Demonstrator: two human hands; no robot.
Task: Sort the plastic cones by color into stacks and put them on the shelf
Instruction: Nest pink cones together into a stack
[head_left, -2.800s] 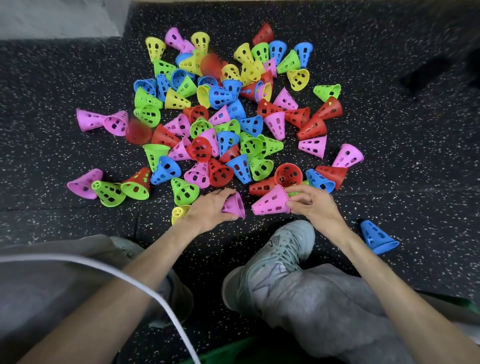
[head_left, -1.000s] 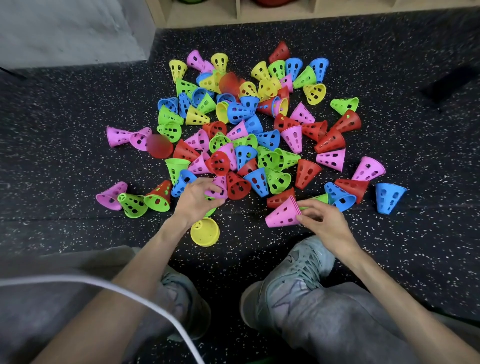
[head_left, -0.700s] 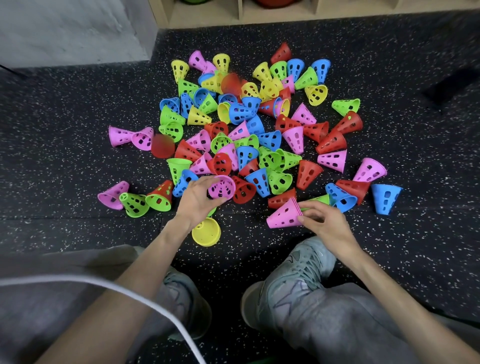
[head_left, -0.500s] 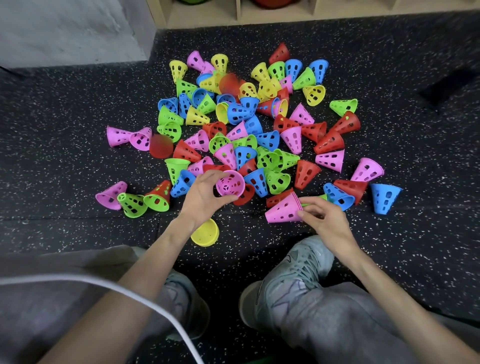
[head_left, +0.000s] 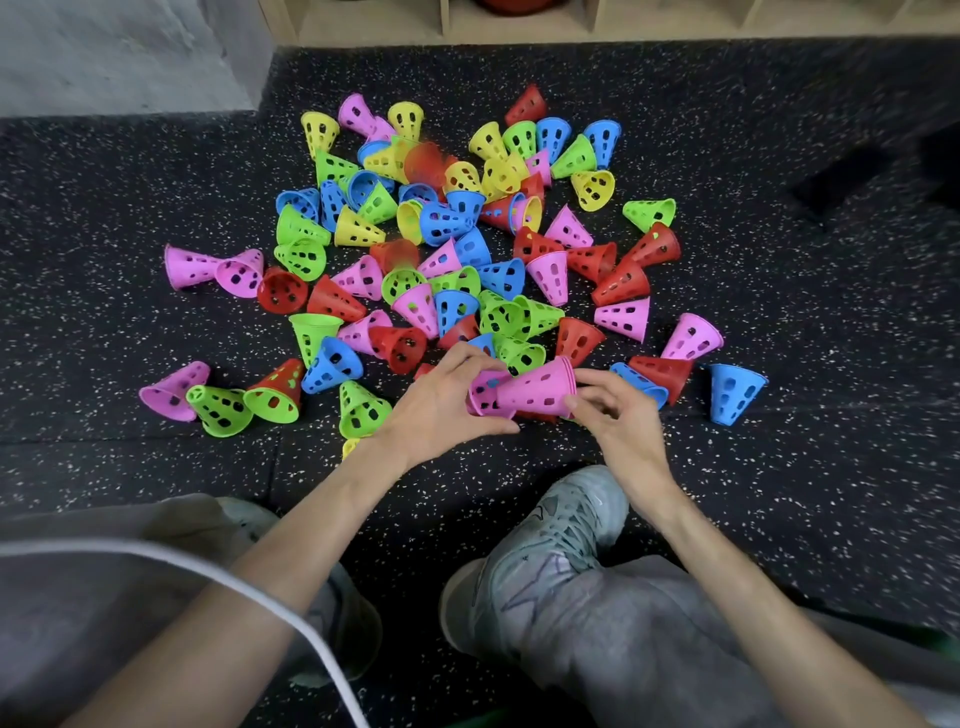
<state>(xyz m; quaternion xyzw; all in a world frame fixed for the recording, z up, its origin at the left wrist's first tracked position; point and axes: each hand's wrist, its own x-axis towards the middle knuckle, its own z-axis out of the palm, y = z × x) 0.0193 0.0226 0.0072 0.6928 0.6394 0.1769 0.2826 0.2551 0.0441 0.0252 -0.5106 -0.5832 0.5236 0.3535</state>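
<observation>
1. Left hand (head_left: 441, 410) gripped one pink cone (head_left: 482, 396), fingers curled over its top and thumb underneath; its wide mouth faced right, toward the other hand.
2. Right hand (head_left: 618, 415) pinched a pink stack (head_left: 540, 389) by the wide rim, narrow tip pointing left into the left-hand cone. At least two rims were visible at the wide end; an exact count couldn't be made.
3. Both held pieces were touching, the stack's tip just inside or against the single cone's mouth; which one couldn't be told.
4. The loose cone pile (head_left: 467, 260) lay on the dark speckled floor (head_left: 831, 493), just beyond both hands. Rough counts, with overlaps hiding some: about 13 pink, about 14 red, about 15 green, about 13 blue, about 10 yellow.
5. Left of the left hand: one green cone (head_left: 363, 410) just beside the wrist, then a cluster of one pink, one green and one red-with-green nested pair farther out.
6. A yellow cone (head_left: 350, 447) peeked out from under the left wrist, mostly hidden.
7. Right of the right hand: one blue cone (head_left: 732, 392) upright on its narrow end, a red and a blue lying between it and the fingers.
8. Wooden shelf (head_left: 519, 26) ran along the far edge, well apart from both hands, beyond the pile.
9. One grey shoe (head_left: 545, 561) lay directly below the right hand, near the wrist.
</observation>
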